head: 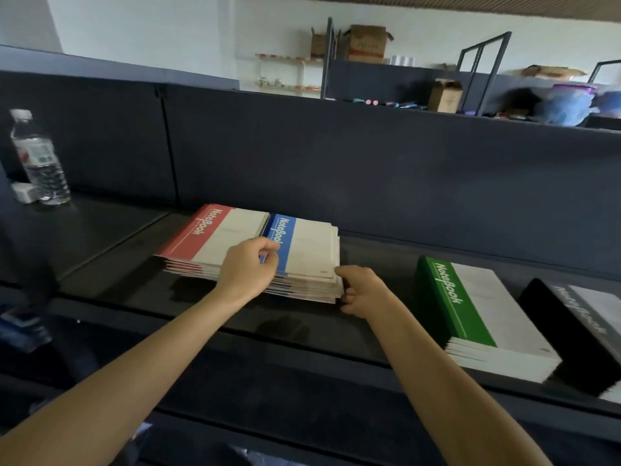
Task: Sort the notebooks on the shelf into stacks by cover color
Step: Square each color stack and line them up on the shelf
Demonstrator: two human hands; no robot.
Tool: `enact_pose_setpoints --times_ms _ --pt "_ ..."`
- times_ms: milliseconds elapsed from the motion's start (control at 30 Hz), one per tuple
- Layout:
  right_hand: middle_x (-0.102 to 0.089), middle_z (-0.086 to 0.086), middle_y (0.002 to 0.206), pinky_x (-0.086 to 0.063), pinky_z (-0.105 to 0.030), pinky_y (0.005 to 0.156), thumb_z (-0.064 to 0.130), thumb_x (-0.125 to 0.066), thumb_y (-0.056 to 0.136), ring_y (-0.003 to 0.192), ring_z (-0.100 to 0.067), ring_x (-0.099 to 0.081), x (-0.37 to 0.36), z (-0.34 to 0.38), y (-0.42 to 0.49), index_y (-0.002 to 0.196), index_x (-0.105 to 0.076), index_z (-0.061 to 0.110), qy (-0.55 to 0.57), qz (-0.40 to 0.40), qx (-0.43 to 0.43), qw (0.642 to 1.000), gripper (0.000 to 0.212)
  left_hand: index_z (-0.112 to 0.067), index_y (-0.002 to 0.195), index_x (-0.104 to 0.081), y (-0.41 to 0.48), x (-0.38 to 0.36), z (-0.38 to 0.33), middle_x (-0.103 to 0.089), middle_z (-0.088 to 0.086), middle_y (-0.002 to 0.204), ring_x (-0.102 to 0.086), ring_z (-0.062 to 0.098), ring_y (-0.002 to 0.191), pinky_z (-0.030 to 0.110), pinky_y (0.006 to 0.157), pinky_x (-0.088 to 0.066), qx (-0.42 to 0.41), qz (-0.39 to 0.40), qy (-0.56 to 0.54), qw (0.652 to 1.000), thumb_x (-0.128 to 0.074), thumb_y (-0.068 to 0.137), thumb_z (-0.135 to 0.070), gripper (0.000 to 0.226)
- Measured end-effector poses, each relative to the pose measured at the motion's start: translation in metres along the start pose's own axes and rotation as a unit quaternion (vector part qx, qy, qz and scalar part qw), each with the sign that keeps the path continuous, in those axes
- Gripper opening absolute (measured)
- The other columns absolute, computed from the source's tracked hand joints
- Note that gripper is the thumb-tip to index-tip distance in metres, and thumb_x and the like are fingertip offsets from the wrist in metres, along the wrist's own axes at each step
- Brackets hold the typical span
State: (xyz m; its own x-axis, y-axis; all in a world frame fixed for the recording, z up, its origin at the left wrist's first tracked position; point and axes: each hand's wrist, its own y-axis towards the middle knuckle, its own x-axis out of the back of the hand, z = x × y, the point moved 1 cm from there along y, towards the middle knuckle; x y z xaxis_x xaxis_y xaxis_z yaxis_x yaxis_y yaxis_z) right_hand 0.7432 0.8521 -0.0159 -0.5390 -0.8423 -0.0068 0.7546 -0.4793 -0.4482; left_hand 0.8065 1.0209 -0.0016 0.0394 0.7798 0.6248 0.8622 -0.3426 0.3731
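Blue stack (312,243): left hand (248,267) fingers pinch its spine edge, right hand (363,292) fingers clutch its near corner, likely squaring it. Red stack (208,237) abuts just beyond the left fingertips; green stack (470,307) lies well right of the right fingers.

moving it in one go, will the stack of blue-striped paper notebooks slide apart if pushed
Probably yes: the stack of blue-striped paper notebooks lies with staggered edges, so the thin covers likely slip. It looks heavy together; a single one would likely flop.
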Motion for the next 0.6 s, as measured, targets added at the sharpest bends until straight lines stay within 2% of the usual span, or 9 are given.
enact_pose_setpoints --times_ms 67,133,200,300,433,600 --pt "-0.053 -0.013 0.096 -0.048 -0.040 0.077 0.009 -0.054 0.091 0.092 -0.029 -0.056 -0.008 0.004 0.005 0.121 -0.048 0.003 0.022 -0.020 -0.004 1.000 0.031 -0.010 0.126 -0.058 0.006 0.003 0.011 -0.057 0.005 0.130 -0.052 0.019 0.121 0.027 0.099 -0.040 -0.034 0.052 0.056 0.997 -0.053 0.094 -0.015 0.033" --pt "-0.055 -0.015 0.107 -0.050 -0.040 0.078 0.011 -0.055 0.089 0.097 -0.030 -0.056 -0.016 0.005 0.013 0.121 -0.049 0.004 0.008 -0.048 -0.006 0.999 0.033 -0.014 0.135 -0.049 0.010 0.003 0.021 -0.048 0.004 0.140 -0.046 0.021 0.127 0.039 0.108 -0.035 -0.050 0.147 0.152 0.976 -0.052 0.095 -0.023 0.041" --pt "-0.056 -0.014 0.115 -0.048 -0.035 0.070 0.013 -0.056 0.087 0.102 -0.030 -0.056 -0.023 0.006 0.018 0.122 -0.050 0.007 -0.021 -0.072 -0.015 0.997 0.035 -0.020 0.138 -0.046 0.013 0.003 0.029 -0.042 0.002 0.143 -0.041 0.021 0.129 0.049 0.110 -0.029 -0.063 0.214 0.225 0.948 -0.050 0.096 -0.031 0.044" --pt "-0.058 -0.013 0.109 -0.042 -0.030 0.056 0.014 -0.058 0.086 0.094 -0.026 -0.057 -0.026 0.008 0.022 0.119 -0.051 0.008 -0.042 -0.087 -0.029 0.995 0.035 -0.023 0.139 -0.044 0.015 0.005 0.034 -0.039 -0.001 0.145 -0.038 0.020 0.132 0.051 0.112 -0.024 -0.081 0.228 0.232 0.942 -0.048 0.096 -0.034 0.044" --pt "-0.061 -0.008 0.099 -0.042 -0.030 0.055 0.023 -0.066 0.084 0.083 -0.021 -0.059 -0.023 0.011 0.021 0.116 -0.056 0.010 -0.031 -0.073 -0.065 0.995 0.036 -0.021 0.137 -0.046 0.016 0.003 0.035 -0.041 0.001 0.142 -0.038 0.020 0.131 0.050 0.113 -0.021 -0.093 0.229 0.223 0.943 -0.047 0.096 -0.033 0.042" --pt "-0.058 -0.009 0.097 -0.044 -0.032 0.060 0.032 -0.070 0.081 0.084 -0.022 -0.056 -0.019 0.017 0.026 0.116 -0.054 0.011 -0.055 -0.061 -0.078 0.994 0.044 -0.018 0.136 -0.047 0.018 0.003 0.037 -0.045 0.002 0.139 -0.040 0.020 0.129 0.047 0.112 -0.024 -0.093 0.224 0.200 0.949 -0.048 0.096 -0.032 0.041"
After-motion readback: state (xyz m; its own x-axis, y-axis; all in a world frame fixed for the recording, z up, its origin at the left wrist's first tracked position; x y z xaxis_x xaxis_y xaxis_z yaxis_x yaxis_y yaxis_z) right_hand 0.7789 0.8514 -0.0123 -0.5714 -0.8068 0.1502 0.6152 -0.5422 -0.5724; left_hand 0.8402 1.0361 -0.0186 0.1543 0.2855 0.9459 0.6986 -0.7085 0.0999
